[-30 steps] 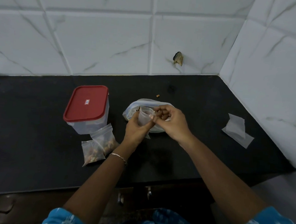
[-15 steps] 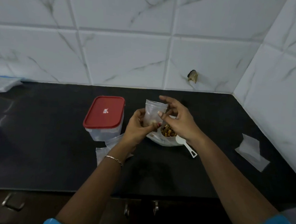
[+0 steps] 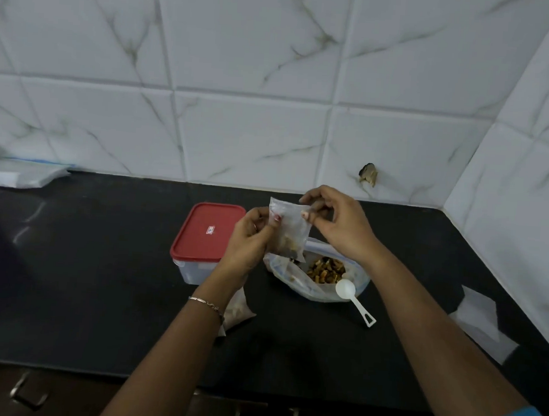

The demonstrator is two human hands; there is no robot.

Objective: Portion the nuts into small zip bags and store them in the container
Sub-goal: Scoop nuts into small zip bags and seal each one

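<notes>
Small zip bag [image 3: 289, 229] upright above open nut bag [image 3: 294, 278], I reckon so spills fall back; left hand [image 3: 248, 242] pinches its side, right hand [image 3: 342, 226] pinches top corner, likely for sealing; lidded container [image 3: 207, 236] just left

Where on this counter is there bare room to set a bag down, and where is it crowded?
Bare counter lies left of the red-lidded container, to the front edge. Another patch lies between the white scoop and the empty bags at right. Crowded: the middle, where container, filled bags, open nut bag and the held small zip bag cluster.
</notes>
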